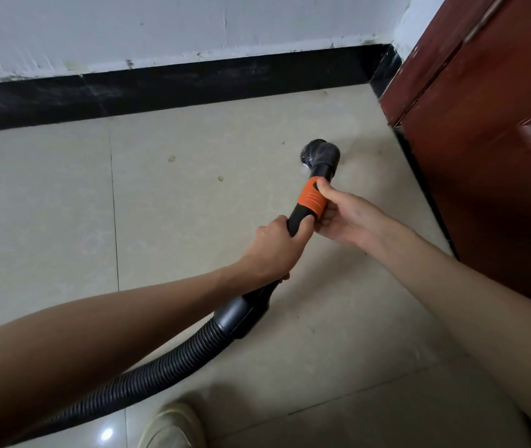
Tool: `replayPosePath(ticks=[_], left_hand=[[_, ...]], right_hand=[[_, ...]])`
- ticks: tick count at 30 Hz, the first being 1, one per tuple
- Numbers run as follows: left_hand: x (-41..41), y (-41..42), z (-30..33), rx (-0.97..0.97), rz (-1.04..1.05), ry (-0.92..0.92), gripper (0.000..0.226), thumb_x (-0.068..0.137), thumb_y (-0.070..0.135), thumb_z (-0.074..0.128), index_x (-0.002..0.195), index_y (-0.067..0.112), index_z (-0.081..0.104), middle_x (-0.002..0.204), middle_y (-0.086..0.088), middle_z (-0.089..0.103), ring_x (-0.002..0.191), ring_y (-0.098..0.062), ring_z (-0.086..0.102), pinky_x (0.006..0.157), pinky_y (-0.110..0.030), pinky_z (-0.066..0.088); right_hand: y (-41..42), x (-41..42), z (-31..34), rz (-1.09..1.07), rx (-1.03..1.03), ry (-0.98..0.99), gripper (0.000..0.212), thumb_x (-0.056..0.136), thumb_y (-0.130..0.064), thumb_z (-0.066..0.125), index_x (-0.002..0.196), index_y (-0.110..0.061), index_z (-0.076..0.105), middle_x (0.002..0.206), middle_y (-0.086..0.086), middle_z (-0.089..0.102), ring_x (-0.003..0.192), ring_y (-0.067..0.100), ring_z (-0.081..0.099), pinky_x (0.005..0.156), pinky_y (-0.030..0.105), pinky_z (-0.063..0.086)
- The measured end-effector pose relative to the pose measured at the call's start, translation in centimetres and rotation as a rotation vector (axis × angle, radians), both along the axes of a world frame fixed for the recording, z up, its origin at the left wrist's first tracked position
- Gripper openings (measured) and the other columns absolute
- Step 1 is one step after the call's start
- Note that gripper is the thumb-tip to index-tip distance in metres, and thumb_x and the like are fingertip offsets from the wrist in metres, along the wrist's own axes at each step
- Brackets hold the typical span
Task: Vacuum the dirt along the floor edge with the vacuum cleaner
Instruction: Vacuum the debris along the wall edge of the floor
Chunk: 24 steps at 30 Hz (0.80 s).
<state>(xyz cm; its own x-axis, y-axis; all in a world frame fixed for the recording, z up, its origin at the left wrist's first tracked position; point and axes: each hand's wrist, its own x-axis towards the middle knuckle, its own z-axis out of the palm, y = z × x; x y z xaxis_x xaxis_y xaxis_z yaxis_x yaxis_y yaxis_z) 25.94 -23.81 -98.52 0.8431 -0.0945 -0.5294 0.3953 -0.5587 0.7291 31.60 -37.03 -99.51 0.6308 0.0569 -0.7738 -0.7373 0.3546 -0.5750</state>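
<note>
I hold a black vacuum wand with an orange collar. Its round brush nozzle points down at the beige tiled floor, near the corner by the red-brown door. My left hand grips the black handle just below the collar. My right hand holds the orange collar, thumb on top. A ribbed black hose runs from the handle toward the lower left under my left forearm. Two small crumbs of dirt lie on the tile left of the nozzle.
A black baseboard runs along the white wall at the back. A red-brown wooden door stands at the right with a dark strip along its foot. My pale shoe shows at the bottom.
</note>
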Motion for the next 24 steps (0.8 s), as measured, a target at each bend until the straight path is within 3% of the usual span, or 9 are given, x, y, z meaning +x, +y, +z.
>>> replayPosePath(ticks=[3, 15, 20, 24], left_hand=[[0.6, 0.8, 0.1, 0.001, 0.032, -0.005, 0.041, 0.094, 0.05, 0.041, 0.08, 0.012, 0.044, 0.071, -0.01, 0.056, 0.042, -0.022, 0.059, 0.038, -0.024, 0.047], [4.0, 3.2, -1.0, 0.014, 0.081, -0.035, 0.041, 0.093, 0.05, 0.041, 0.076, 0.013, 0.044, 0.067, -0.009, 0.057, 0.036, -0.018, 0.056, 0.039, -0.026, 0.049], [7.2, 3.2, -1.2, 0.027, 0.033, -0.069, 0.042, 0.094, 0.049, 0.041, 0.073, 0.013, 0.044, 0.06, -0.009, 0.056, 0.031, -0.017, 0.053, 0.034, -0.02, 0.039], [8.5, 3.6, -1.2, -0.026, 0.064, -0.056, 0.041, 0.095, 0.046, 0.042, 0.074, 0.011, 0.044, 0.058, -0.01, 0.055, 0.032, -0.019, 0.052, 0.035, -0.02, 0.039]], right_hand=[[1.1, 0.7, -0.1, 0.013, 0.006, -0.024, 0.028, 0.095, -0.029, 0.062, 0.097, -0.002, 0.058, 0.091, 0.014, 0.066, 0.065, 0.018, 0.072, 0.046, 0.026, 0.054], [4.1, 4.4, -1.3, 0.001, 0.003, -0.046, 0.031, 0.093, -0.032, 0.065, 0.1, -0.002, 0.059, 0.09, 0.013, 0.069, 0.069, 0.02, 0.071, 0.049, 0.029, 0.056], [3.9, 6.8, -1.1, -0.039, -0.036, -0.063, 0.044, 0.095, -0.032, 0.063, 0.124, -0.001, 0.054, 0.097, 0.013, 0.067, 0.082, 0.022, 0.068, 0.05, 0.029, 0.056], [4.8, 8.0, -0.7, -0.049, -0.043, -0.079, 0.044, 0.095, -0.034, 0.062, 0.125, -0.002, 0.054, 0.096, 0.012, 0.067, 0.08, 0.022, 0.068, 0.053, 0.03, 0.056]])
